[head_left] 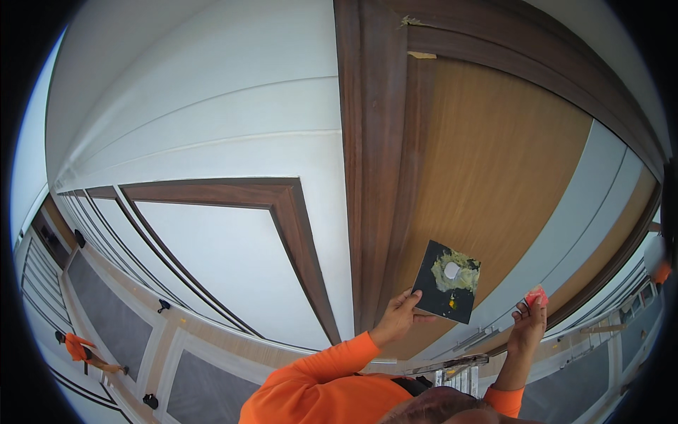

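Putty board (447,282) gripped only at its corner by left hand (397,319), may tilt & drop filler; right hand (528,324) pinches red scraper (537,295)

Small red thing (536,295) (kind unclear) in right hand (528,326)

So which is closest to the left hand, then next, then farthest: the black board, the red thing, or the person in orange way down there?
1. Black board: held in the left hand.
2. Red thing: to the right, in the right hand.
3. Person in orange: far lower left.
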`<state>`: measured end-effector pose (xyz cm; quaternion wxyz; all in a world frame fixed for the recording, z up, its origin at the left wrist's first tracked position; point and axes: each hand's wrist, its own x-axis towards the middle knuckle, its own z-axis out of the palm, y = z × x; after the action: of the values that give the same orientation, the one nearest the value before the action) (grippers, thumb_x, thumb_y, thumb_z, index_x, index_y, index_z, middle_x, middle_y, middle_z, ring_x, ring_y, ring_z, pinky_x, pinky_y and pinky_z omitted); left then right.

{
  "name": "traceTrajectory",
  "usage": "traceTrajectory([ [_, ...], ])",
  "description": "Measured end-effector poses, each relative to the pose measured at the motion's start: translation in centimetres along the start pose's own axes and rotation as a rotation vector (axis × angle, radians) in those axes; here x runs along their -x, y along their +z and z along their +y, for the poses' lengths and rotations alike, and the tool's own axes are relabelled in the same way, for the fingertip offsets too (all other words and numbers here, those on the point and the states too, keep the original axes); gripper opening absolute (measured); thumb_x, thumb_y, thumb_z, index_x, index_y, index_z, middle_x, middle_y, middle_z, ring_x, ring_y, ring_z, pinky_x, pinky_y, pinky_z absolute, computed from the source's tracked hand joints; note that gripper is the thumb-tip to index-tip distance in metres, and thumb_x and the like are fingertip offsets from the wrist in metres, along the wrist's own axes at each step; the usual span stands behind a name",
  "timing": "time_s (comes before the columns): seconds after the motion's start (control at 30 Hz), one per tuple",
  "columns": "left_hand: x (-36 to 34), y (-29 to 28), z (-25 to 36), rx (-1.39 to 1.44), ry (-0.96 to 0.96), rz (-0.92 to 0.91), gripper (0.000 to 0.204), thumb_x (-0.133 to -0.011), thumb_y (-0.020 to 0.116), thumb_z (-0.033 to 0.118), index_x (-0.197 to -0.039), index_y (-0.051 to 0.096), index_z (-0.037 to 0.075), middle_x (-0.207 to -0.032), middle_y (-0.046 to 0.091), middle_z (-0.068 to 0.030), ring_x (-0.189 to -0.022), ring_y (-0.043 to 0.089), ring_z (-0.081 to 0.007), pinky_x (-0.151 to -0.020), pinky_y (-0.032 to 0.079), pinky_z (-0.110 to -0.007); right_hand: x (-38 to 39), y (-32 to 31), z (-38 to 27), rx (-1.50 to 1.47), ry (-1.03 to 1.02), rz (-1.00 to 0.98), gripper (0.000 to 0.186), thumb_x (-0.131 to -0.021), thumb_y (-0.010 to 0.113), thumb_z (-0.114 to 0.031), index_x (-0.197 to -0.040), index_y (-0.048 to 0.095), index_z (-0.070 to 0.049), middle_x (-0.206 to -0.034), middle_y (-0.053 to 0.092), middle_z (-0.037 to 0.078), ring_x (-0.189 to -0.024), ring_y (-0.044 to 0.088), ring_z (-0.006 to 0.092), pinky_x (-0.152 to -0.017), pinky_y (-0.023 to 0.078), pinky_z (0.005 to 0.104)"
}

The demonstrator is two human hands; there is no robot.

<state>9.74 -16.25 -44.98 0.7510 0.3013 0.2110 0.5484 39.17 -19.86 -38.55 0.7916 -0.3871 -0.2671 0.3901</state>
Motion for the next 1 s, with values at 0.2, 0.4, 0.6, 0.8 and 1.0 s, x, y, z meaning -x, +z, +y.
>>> traceTrajectory([
  [0.2,1.7,0.3,0.8,0.146,-0.060,-0.081,0.035,-0.109,0.044,0.022,-0.139,0.047,0.004,-0.134,0.060,-0.0105,-0.121,0.063,-0.0275,-0.100,0.056,-0.047,-0.4,1.4,0.2,0.085,-0.079,-0.052,0.017,-0.100,0.067,-0.027,-0.107,0.064,-0.011,-0.086,0.067,-0.001,-0.068,0.063,0.0097,-0.057,0.047,0.0220],
  [0.4,1.8,1.3,0.6,0.280,-0.080,-0.091,0.045,-0.109,0.042,0.040,-0.141,0.045,0.009,-0.134,0.062,-0.0112,-0.121,0.063,-0.0282,-0.102,0.051,-0.047,0.9,3.2,-1.3,0.141,-0.080,-0.066,0.013,-0.100,0.067,-0.022,-0.103,0.064,-0.010,-0.088,0.070,0.001,-0.070,0.065,0.0105,-0.057,0.047,0.0219],
  [0.6,1.6,0.8,-0.4,0.329,-0.025,-0.061,0.053,-0.107,0.045,0.047,-0.143,0.044,0.009,-0.135,0.060,-0.0083,-0.118,0.061,-0.0226,-0.100,0.049,-0.042,2.0,3.4,-1.6,0.192,-0.123,-0.084,0.017,-0.096,0.071,-0.016,-0.105,0.063,-0.004,-0.091,0.072,0.006,-0.074,0.069,0.0136,-0.060,0.050,0.0230],
  [0.8,1.6,2.3,0.9,0.381,-0.063,0.067,0.051,-0.105,0.050,0.049,-0.139,0.051,0.012,-0.135,0.060,-0.0039,-0.125,0.056,-0.0200,-0.108,0.043,-0.042,3.6,4.7,-2.3,0.340,-0.206,-0.090,0.020,-0.093,0.073,-0.011,-0.107,0.063,-0.002,-0.095,0.073,0.009,-0.077,0.069,0.0132,-0.064,0.052,0.0240],
  [1.0,1.7,2.1,1.6,0.453,-0.208,0.137,0.056,-0.102,0.052,0.053,-0.139,0.052,0.011,-0.136,0.060,-0.0045,-0.125,0.056,-0.0205,-0.108,0.043,-0.044,4.3,4.0,-2.2,0.483,-0.257,-0.115,0.018,-0.095,0.070,-0.014,-0.105,0.064,-0.001,-0.091,0.073,0.008,-0.075,0.067,0.0109,-0.065,0.050,0.0222],
])
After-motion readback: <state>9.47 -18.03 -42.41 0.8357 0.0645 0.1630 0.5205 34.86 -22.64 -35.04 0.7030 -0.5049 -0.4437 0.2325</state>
